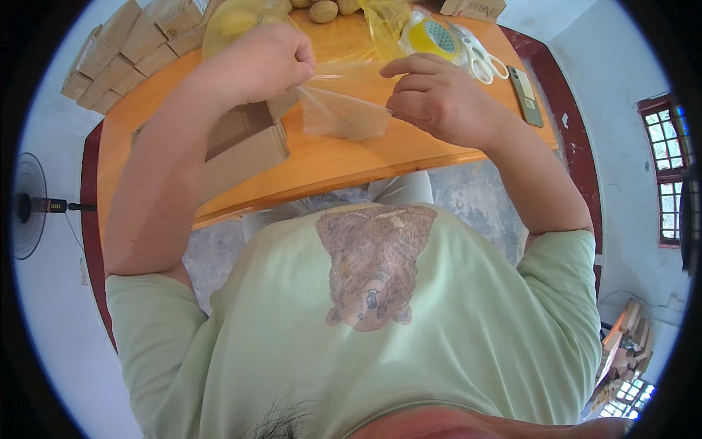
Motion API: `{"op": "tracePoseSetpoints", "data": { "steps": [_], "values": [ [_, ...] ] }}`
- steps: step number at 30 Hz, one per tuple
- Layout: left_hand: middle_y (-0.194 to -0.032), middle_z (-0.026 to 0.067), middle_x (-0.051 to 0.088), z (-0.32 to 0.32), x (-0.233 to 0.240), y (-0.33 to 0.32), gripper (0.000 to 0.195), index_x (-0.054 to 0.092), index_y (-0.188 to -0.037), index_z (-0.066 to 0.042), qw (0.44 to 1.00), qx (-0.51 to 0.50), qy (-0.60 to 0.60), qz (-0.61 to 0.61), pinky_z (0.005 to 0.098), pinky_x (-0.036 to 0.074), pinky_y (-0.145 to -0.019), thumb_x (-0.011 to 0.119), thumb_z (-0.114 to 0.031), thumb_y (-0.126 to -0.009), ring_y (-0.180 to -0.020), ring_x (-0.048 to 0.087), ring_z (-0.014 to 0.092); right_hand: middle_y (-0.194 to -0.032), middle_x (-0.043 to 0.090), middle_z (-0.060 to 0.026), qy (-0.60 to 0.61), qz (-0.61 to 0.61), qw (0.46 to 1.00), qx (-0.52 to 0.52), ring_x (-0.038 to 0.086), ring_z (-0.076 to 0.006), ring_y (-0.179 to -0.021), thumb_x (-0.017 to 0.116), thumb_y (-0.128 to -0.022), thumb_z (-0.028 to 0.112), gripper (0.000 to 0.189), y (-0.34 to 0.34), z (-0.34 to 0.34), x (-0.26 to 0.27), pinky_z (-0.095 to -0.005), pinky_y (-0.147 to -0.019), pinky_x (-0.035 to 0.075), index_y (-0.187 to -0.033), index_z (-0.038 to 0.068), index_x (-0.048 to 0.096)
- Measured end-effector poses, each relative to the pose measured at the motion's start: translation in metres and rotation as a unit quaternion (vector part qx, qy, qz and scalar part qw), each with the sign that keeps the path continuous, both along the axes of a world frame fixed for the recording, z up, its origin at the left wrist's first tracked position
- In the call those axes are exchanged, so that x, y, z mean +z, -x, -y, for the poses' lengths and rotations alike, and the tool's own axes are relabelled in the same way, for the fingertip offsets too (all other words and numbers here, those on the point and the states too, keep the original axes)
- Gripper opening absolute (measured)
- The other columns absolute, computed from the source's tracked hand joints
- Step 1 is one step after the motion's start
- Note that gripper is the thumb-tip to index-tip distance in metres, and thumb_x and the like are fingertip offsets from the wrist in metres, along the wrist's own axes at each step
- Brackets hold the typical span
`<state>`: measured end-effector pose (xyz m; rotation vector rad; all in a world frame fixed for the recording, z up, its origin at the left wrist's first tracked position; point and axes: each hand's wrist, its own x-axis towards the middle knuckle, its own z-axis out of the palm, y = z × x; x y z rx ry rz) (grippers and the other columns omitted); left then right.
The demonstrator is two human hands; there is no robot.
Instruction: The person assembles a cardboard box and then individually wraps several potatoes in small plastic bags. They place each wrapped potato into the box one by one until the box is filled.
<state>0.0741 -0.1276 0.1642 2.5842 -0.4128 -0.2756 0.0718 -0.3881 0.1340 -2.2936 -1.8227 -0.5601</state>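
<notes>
A clear plastic bag [345,112] is stretched between my two hands above the wooden table. My left hand [269,66] grips its left end, above an open cardboard box [241,159] partly hidden by my left forearm. My right hand [428,99] pinches the bag's right corner between thumb and fingers, with the index finger raised. Behind the hands lie yellow translucent plastic bags [384,27] and several round brown fruits or tubers [323,11]; which they are, I cannot tell.
Small closed cardboard boxes [131,44] stand stacked at the back left. A yellow tape roll [436,38], white-handled scissors [480,60] and a phone [525,96] lie at the right of the wooden table [340,164]. Another box [474,8] is at the back. A fan [30,206] stands far left.
</notes>
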Motion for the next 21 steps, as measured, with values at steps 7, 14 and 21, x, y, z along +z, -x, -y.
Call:
{"op": "tracePoseSetpoints", "data": {
  "steps": [7,14,21],
  "values": [
    [-0.072,0.0071,0.064,-0.006,-0.001,0.001,0.017,0.063,-0.088,0.0,0.998,-0.033,0.031,-0.036,0.03,0.048,-0.062,0.06,-0.016,-0.083,-0.065,0.06,0.014,-0.081,0.063,-0.0044,0.011,0.044,0.999,0.011,0.057,-0.0295,-0.107,0.066,-0.074,0.008,0.01,0.007,0.004,0.005,-0.0417,-0.085,0.048,-0.084,0.005,0.065],
    [-0.065,-0.0006,0.054,-0.008,-0.009,-0.002,0.008,0.06,-0.084,0.0,0.994,-0.053,0.078,-0.052,0.0231,0.04,-0.049,0.061,-0.009,-0.085,-0.055,0.048,0.007,-0.085,0.063,-0.006,-0.017,0.012,0.999,-0.042,0.058,-0.0301,-0.103,0.071,-0.071,0.004,0.016,0.005,0.008,-0.006,-0.0394,-0.082,0.049,-0.086,0.005,0.064],
    [-0.067,-0.0007,0.056,-0.008,-0.007,0.0,0.009,0.062,-0.086,0.0,0.989,-0.083,0.065,-0.103,0.0225,0.04,-0.05,0.059,-0.008,-0.086,-0.056,0.048,0.007,-0.082,0.056,-0.0084,-0.169,-0.301,0.927,-0.146,0.059,-0.0195,-0.083,0.064,-0.076,-0.009,0.014,0.005,0.003,-0.029,-0.0279,-0.073,0.049,-0.083,0.001,0.059]
  ]
}}
